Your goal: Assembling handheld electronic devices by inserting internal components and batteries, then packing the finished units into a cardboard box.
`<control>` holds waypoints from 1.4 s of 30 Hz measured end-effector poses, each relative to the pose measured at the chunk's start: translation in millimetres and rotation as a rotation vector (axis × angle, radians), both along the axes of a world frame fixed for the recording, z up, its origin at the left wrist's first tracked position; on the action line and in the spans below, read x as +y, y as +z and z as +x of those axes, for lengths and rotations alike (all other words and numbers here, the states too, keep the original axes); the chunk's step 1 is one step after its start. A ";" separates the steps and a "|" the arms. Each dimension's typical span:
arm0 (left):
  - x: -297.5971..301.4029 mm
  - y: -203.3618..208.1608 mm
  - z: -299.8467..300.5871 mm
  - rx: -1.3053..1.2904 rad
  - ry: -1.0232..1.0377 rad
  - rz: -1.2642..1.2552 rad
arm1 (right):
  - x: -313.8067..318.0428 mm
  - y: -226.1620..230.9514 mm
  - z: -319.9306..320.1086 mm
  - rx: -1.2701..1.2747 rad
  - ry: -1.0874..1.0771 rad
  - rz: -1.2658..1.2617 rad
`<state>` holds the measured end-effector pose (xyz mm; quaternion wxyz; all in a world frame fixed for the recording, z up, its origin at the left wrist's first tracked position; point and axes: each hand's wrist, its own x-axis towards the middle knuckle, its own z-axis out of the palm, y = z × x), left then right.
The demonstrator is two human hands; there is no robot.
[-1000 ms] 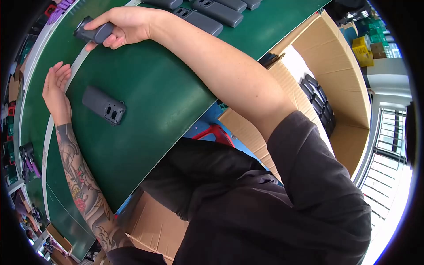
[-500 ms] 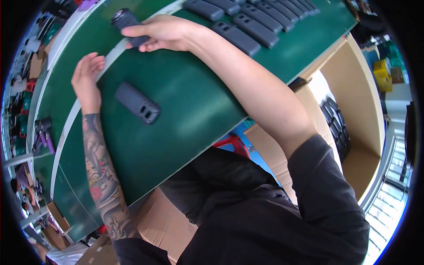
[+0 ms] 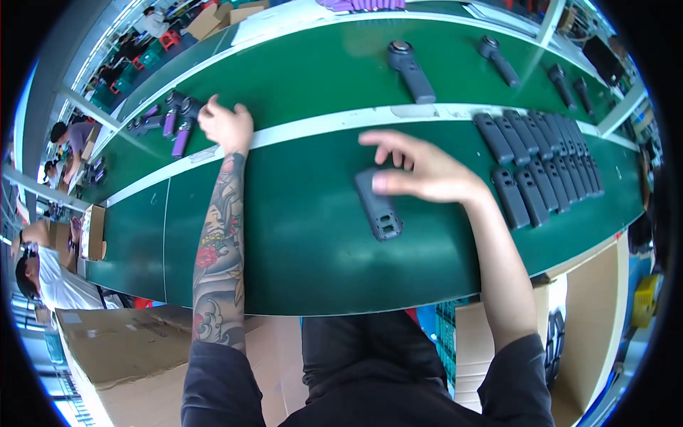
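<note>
1. Dark grey slotted casing [image 3: 373, 203] lay on the near part of the green worktable [image 3: 313, 235], in front of the person, slightly askew; end with two rectangular openings pointed toward the wearer.
2. Right hand [image 3: 435, 171] was over the casing's far end, fingers spread, thumb apart and overlapping it from where I stood. Touching or just above: couldn't tell. Nothing gripped, fingertips a bit blurred.
3. Left hand [image 3: 229, 128] was out over the white strip [image 3: 320, 127] that divided the table, loosely spread, fingers slightly bent, nothing pinched. Contact with the devices beside it: couldn't tell.
4. Those were purple-handled devices [image 3: 182, 139] with dark round heads, bunched just left of that hand, some overlapping.
5. Beyond the strip, past the right hand, one dark round-headed handheld device [image 3: 413, 77] lay alone; three more dark handhelds [image 3: 502, 65] were spaced out farther right.
6. Right side of table, near side of the strip: two rows of similar dark casings [image 3: 543, 185], packed close, well apart from the single one.
7. Below the table's right edge stood an open cardboard box [image 3: 597, 327] with dark pieces [image 3: 555, 345] inside.
8. Far left, a co-worker in a white shirt [image 3: 67, 285] sat near a small open carton [image 3: 92, 231].
</note>
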<state>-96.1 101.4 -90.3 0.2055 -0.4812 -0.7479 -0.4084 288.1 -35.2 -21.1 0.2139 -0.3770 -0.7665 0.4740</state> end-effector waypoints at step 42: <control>-92.8 41.2 159.9 -1.711 -1.290 -0.266 | 15.7 -20.8 -39.9 0.788 -0.503 -0.168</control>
